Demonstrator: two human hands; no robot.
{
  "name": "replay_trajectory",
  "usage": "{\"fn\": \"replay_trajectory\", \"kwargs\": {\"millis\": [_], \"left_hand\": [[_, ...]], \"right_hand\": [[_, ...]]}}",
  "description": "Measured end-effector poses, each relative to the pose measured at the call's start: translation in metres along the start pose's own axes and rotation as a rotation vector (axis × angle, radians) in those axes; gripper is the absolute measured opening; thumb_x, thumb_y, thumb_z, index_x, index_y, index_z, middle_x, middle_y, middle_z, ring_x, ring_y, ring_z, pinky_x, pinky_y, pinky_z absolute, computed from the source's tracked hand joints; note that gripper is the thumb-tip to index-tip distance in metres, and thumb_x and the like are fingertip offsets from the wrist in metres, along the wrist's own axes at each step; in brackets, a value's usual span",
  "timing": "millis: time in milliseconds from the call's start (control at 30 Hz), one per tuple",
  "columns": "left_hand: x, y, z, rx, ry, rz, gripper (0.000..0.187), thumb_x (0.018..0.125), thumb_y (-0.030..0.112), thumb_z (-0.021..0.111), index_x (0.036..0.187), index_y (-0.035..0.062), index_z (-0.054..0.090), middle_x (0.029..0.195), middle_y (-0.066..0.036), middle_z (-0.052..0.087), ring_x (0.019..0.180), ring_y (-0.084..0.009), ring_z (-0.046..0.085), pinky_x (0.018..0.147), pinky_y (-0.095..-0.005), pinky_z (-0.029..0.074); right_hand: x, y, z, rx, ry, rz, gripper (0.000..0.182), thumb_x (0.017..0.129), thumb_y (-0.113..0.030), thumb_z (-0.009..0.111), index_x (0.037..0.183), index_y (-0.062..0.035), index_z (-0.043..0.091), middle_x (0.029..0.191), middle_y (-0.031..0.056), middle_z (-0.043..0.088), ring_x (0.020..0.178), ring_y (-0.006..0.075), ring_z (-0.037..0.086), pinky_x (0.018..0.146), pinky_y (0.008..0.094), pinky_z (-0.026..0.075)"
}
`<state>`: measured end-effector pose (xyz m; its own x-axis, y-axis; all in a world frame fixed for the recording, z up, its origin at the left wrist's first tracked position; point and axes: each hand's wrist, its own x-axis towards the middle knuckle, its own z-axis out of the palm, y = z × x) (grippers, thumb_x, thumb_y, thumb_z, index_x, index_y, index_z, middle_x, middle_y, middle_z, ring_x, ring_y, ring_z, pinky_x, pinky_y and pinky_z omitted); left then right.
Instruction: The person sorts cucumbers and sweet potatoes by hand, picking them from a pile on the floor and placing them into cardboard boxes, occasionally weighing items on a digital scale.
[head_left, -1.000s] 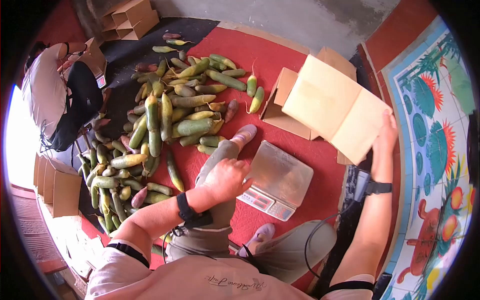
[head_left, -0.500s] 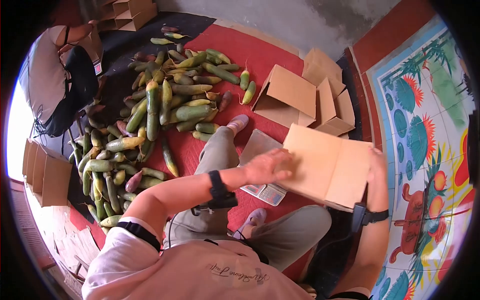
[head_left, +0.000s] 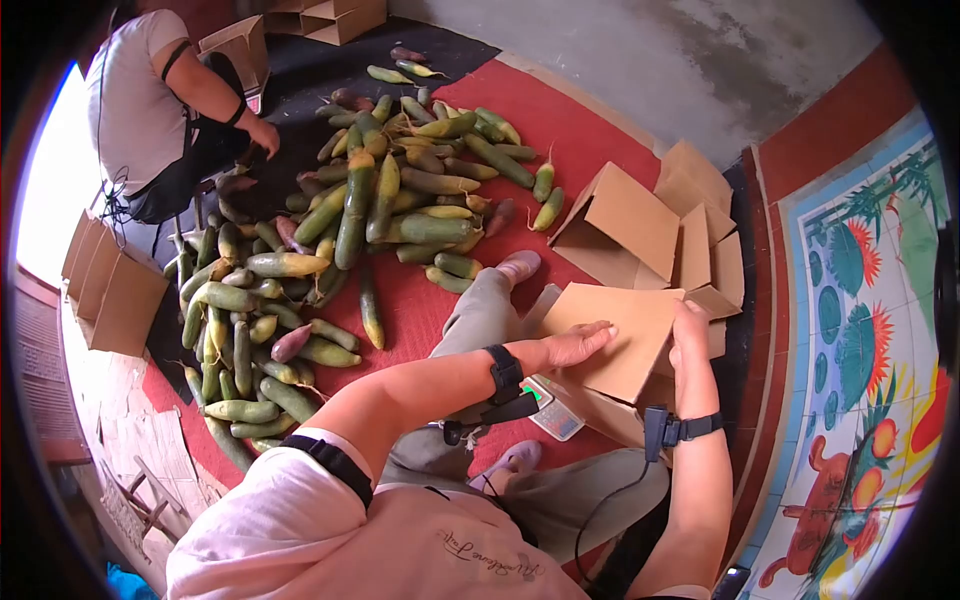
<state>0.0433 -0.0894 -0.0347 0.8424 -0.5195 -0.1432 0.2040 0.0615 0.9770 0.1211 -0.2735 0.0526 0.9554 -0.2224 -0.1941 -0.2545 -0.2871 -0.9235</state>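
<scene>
In front of me a cardboard box point(head_left: 610, 345) stands on a digital scale point(head_left: 556, 416), whose lit green display shows at the near left. My left hand point(head_left: 578, 346) lies on the top panel of the box, fingers stretched out toward the right. At the box's right side, my right hand point(head_left: 689, 338) has its fingers closed around the upper edge of the cardboard. Below that hand the side looks open; what is inside cannot be made out.
A large heap of green radishes point(head_left: 410, 228), a few reddish, covers the red carpet point(head_left: 420, 310) to the left. More open boxes point(head_left: 620, 222) lie beyond my box. Another person point(head_left: 150, 110) crouches at upper left near a folded carton point(head_left: 112, 285). A painted tile panel point(head_left: 850, 330) borders the right.
The view has shifted, and most things appear farther right. My left hand now rests on the box top; my right hand grips its edge, and the right flap is folded away. The other person's arm has lowered.
</scene>
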Motion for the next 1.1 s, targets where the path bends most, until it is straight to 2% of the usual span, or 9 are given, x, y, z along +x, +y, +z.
{"fn": "replay_trajectory", "kwargs": {"millis": [233,367,467,767,867,933,967,1033,1100], "left_hand": [[0.015,-0.017,-0.018,-0.081,0.133,0.016,0.077,0.089,0.060,0.033,0.138,0.0019,0.027,0.139,-0.015,0.033,0.127,-0.0224,0.032,0.106,-0.0320,0.023],[0.004,0.011,-0.020,-0.115,0.223,-0.137,0.086,0.084,0.059,0.048,0.141,0.0013,0.018,0.138,-0.016,0.033,0.124,-0.0214,0.034,0.101,-0.0335,0.031],[-0.007,0.019,-0.020,-0.223,0.275,-0.251,0.090,0.080,0.048,0.061,0.142,0.0041,0.014,0.128,-0.012,0.043,0.092,-0.0143,0.049,0.064,-0.0274,0.043],[0.001,0.001,-0.027,-0.020,0.392,-0.297,0.053,0.085,0.018,0.054,0.134,0.0064,0.036,0.109,-0.012,0.058,0.092,-0.0193,0.056,0.079,-0.0317,0.046],[0.014,-0.031,-0.032,0.197,0.532,-0.228,0.053,0.082,0.020,0.055,0.128,0.0000,0.040,0.100,-0.021,0.061,0.090,-0.0286,0.062,0.076,-0.0362,0.049],[0.015,-0.030,-0.032,0.184,0.535,-0.264,0.035,0.087,0.021,0.051,0.118,0.0044,0.051,0.092,-0.008,0.061,0.078,-0.0175,0.056,0.071,-0.0329,0.046],[0.057,-0.136,-0.059,1.036,0.535,0.024,0.022,0.088,0.026,0.050,0.098,0.0078,0.058,0.078,-0.008,0.059,0.069,-0.0203,0.055,0.065,-0.0352,0.047],[0.077,-0.130,-0.051,1.340,0.265,-0.185,0.028,0.083,0.023,0.048,0.076,0.0068,0.069,0.083,-0.017,0.066,0.078,-0.0284,0.066,0.069,-0.0367,0.054],[0.086,-0.137,-0.035,0.592,0.872,-0.279,0.024,0.079,0.019,0.050,0.093,0.0090,0.067,0.090,-0.015,0.066,0.084,-0.0297,0.065,0.076,-0.0394,0.052]], "right_hand": [[-0.036,0.007,0.027,0.126,-0.465,0.179,0.026,0.092,-0.026,0.050,0.109,-0.0066,0.054,0.100,0.0052,0.059,0.085,0.0154,0.058,0.073,0.0331,0.048],[-0.064,0.020,0.009,-0.405,-0.553,-0.113,0.032,0.093,-0.025,0.048,0.114,-0.0015,0.054,0.102,0.0081,0.061,0.091,0.0180,0.059,0.077,0.0310,0.048],[-0.093,0.006,-0.031,-0.574,-0.324,-0.318,0.028,0.088,-0.024,0.052,0.100,0.0006,0.060,0.089,0.0167,0.064,0.085,0.0228,0.062,0.077,0.0323,0.048],[-0.108,0.019,-0.205,-0.983,0.055,-0.186,0.026,0.085,-0.023,0.054,0.094,0.0003,0.062,0.087,0.0189,0.063,0.085,0.0324,0.061,0.076,0.0367,0.047],[-0.100,0.063,-0.206,-0.796,0.041,0.032,0.030,0.087,-0.028,0.054,0.096,0.0004,0.062,0.080,0.0129,0.063,0.071,0.0225,0.061,0.069,0.0325,0.047],[-0.087,0.090,-0.198,-0.687,-0.082,0.226,0.036,0.090,-0.035,0.051,0.109,-0.0055,0.057,0.085,0.0013,0.057,0.067,0.0091,0.054,0.055,0.0245,0.044],[-0.085,0.099,-0.183,-0.588,-0.037,0.233,0.035,0.087,-0.033,0.055,0.103,-0.0017,0.059,0.076,0.0040,0.060,0.062,0.0129,0.054,0.055,0.0267,0.044],[-0.074,0.113,-0.166,-0.476,-0.073,0.346,0.032,0.086,-0.029,0.055,0.105,-0.0036,0.058,0.080,0.0027,0.060,0.064,0.0118,0.055,0.050,0.0251,0.043],[-0.057,0.136,-0.164,-0.501,-0.131,0.349,0.025,0.084,-0.018,0.053,0.106,-0.0054,0.058,0.083,0.0026,0.059,0.065,0.0112,0.055,0.047,0.0250,0.043]]}}
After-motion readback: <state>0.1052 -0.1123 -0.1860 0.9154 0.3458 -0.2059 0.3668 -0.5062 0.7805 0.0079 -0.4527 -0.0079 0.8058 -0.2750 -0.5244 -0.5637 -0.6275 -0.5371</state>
